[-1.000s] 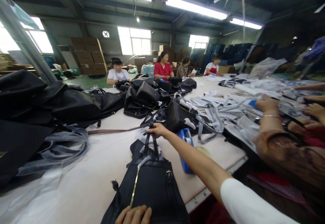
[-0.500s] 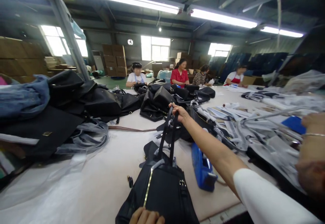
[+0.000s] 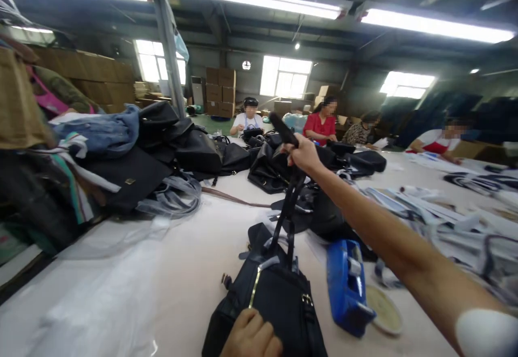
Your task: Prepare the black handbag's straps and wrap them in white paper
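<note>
Right hand (image 3: 304, 155) closed around bag handles (image 3: 288, 205); left hand (image 3: 254, 334) curled, partly cropped, grip unclear

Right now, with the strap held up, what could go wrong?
The bag could swing into the blue tape dispenser close beside it. The strap, in the right hand, might snag on the piled bags beyond. If the left hand at the zip slips, the bag may tip.
</note>
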{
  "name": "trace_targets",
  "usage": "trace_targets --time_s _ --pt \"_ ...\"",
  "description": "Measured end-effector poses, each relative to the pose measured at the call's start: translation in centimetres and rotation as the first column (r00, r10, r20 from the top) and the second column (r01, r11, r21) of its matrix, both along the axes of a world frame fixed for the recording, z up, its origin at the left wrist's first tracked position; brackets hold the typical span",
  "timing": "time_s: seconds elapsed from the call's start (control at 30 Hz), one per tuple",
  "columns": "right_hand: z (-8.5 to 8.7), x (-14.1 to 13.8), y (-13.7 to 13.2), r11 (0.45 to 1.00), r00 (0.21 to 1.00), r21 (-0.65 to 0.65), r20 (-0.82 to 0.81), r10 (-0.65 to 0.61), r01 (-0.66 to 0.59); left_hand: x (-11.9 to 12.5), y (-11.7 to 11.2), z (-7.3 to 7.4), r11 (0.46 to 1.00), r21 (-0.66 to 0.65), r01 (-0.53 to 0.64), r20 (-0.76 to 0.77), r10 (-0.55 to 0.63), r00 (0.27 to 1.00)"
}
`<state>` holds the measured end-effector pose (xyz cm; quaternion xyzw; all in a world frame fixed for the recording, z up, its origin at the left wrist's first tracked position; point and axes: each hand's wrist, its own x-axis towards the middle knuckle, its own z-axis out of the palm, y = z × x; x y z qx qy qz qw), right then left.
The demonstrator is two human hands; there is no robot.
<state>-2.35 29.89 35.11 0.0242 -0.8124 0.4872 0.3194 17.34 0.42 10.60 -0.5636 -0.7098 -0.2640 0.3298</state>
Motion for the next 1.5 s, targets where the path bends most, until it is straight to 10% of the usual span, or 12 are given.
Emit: trace_targets --time_s 0.17,0.27,0.37,0.47,0.53,0.63,0.7,0.83,0.93,1.27,1.5 --pt "-6.8 1.8 -11.0 0.937 0.954 0.203 0.158 0.254 -0.283 1.4 1.2 1.5 0.997 -0.067 0.044 0.1 -0.038 0.994" --pt "-9.6 3.7 -14.0 0.805 0.918 0.442 0.193 0.346 -0.396 1.3 -2.0 5.2 0.977 0.054 0.204 0.507 -0.203 0.837" --pt "-11.2 5.7 -15.1 0.619 0.883 0.647 0.204 0.423 -0.446 -0.4 -7.1 8.8 0.926 0.253 -0.279 0.892 -0.111 0.439" --pt "-12.2 7.6 -15.8 0.559 0.857 0.674 0.232 0.46 -0.482 -3.1 -10.6 9.9 0.629 0.347 -0.695 0.933 -0.156 0.325" --pt "-12.7 8.7 -16.7 0.566 0.846 0.651 0.243 0.475 -0.505 -4.2 -11.0 9.6 0.661 0.302 -0.687 0.95 -0.15 0.274" --pt "-13.2 10.1 -18.1 0.546 0.832 0.651 0.266 0.487 -0.528 -4.5 -9.5 9.0 0.876 0.195 -0.442 0.978 -0.141 0.152" --pt "-13.7 10.7 -18.7 0.53 0.838 0.668 0.284 0.466 -0.522 -4.5 -8.4 8.4 0.894 0.212 -0.394 0.977 -0.193 0.089" --pt "-15.5 10.5 -17.7 0.568 0.868 0.657 0.37 0.331 -0.496 -5.0 -8.5 5.8 0.672 0.3 -0.677 0.94 -0.331 0.087" --pt "-17.0 9.4 -15.9 0.482 0.859 0.717 0.475 0.191 -0.504 -5.0 -9.9 3.7 0.513 0.334 -0.791 0.905 -0.409 0.116" --pt "-18.8 6.5 -14.6 0.193 0.88 0.862 0.474 0.024 -0.469 -3.9 -11.0 0.8 0.34 0.364 -0.867 0.77 -0.634 0.075" --pt "-19.6 7.0 -13.5 0.212 0.799 0.773 0.597 0.075 -0.597 -5.5 -10.5 -0.7 0.185 0.305 -0.934 0.742 -0.661 0.111"
